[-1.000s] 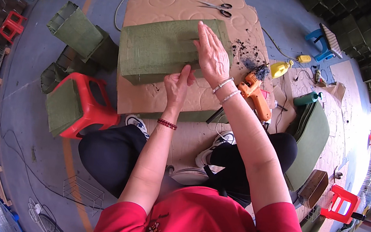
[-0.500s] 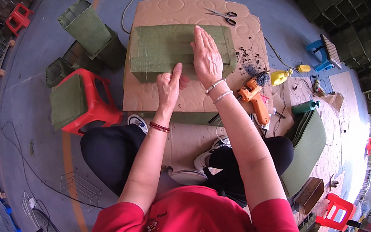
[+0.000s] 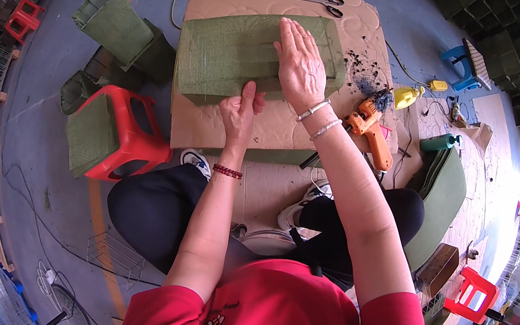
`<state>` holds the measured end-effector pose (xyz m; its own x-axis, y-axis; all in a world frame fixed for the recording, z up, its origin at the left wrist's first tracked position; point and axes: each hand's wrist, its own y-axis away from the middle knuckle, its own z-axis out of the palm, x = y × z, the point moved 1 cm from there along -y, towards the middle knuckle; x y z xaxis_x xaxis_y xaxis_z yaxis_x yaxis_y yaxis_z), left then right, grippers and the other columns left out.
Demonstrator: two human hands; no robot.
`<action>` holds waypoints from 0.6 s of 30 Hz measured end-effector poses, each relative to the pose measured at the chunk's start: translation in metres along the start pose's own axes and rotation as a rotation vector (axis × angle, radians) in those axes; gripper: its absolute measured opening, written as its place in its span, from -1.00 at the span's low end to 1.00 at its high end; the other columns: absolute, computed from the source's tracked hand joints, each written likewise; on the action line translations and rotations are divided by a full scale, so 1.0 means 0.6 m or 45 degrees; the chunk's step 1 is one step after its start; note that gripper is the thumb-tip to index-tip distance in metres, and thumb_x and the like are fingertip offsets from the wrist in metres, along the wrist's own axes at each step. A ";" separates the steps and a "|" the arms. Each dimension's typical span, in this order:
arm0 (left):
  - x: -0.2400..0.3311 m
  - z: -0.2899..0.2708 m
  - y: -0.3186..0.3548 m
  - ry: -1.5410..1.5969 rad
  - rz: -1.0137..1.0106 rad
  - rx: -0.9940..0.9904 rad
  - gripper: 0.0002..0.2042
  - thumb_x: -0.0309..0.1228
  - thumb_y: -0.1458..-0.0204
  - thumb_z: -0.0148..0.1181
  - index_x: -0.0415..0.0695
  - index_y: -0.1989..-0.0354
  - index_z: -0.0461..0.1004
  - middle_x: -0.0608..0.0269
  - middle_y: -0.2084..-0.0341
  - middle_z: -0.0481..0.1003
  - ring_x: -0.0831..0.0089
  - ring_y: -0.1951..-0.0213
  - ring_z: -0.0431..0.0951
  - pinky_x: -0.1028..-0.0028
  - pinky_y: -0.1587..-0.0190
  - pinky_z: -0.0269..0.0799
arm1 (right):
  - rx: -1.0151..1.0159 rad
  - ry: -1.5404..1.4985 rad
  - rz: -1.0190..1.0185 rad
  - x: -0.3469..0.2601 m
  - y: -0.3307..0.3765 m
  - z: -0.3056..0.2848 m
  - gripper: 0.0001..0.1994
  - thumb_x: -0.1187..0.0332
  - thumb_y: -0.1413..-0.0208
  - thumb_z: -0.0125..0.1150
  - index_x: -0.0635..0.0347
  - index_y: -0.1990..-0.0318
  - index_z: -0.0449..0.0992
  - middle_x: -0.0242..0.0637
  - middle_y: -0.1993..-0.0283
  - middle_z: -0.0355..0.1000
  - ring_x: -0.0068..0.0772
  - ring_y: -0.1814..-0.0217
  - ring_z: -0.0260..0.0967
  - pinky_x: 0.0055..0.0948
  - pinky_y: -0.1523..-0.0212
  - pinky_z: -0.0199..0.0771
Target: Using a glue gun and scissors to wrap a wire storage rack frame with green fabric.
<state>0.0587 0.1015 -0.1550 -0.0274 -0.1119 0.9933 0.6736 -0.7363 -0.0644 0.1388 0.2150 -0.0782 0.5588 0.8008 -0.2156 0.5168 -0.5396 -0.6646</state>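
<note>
Grey concrete floor, tan quilted board (image 3: 291, 133) as work surface at upper centre of frame. Green fabric box (image 3: 249, 56) lies flat on board, upper centre. Right hand (image 3: 301, 68) flat on box top, fingers spread, palm down, gripping nothing. Left hand (image 3: 240, 112) at box's near edge, thumb up on edge, fingers curled under; pinching edge. Scissors (image 3: 321, 1) at board's top. Orange glue gun (image 3: 369, 128) right of board. Red stool (image 3: 125, 142) at left, green fabric draped on it.
</note>
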 end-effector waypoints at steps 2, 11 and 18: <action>-0.001 -0.001 -0.003 -0.012 0.026 -0.008 -0.44 0.04 -0.14 0.05 -0.31 0.55 0.54 0.30 0.71 0.46 0.63 0.63 0.38 0.60 0.52 0.28 | -0.006 -0.019 0.006 -0.004 -0.001 -0.006 -0.57 0.31 -0.20 -0.01 0.29 -0.19 0.23 -0.06 -0.19 0.29 -0.12 -0.28 0.18 -0.25 -0.31 0.11; -0.007 0.003 -0.011 0.225 -0.021 -0.028 -0.47 -0.03 -0.16 0.06 -0.33 0.57 0.54 0.27 0.70 0.49 0.61 0.63 0.43 0.59 0.51 0.33 | -0.037 -0.087 0.010 -0.042 -0.013 -0.024 -0.54 0.24 -0.22 -0.06 0.32 -0.20 0.21 0.00 -0.20 0.28 -0.11 -0.31 0.15 -0.21 -0.35 0.02; 0.004 -0.023 -0.001 0.218 -0.009 -0.056 -0.42 0.00 -0.17 0.02 -0.32 0.65 0.52 0.19 0.70 0.52 0.55 0.63 0.49 0.58 0.53 0.37 | -0.058 -0.105 0.012 -0.077 -0.023 0.024 -0.52 0.23 -0.24 -0.09 0.31 -0.24 0.16 0.00 -0.22 0.26 -0.12 -0.33 0.12 -0.21 -0.38 -0.03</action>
<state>0.0480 0.0922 -0.1539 -0.1596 -0.2159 0.9633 0.6400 -0.7655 -0.0655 0.0964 0.1894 -0.0693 0.5093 0.8133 -0.2812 0.5418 -0.5569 -0.6295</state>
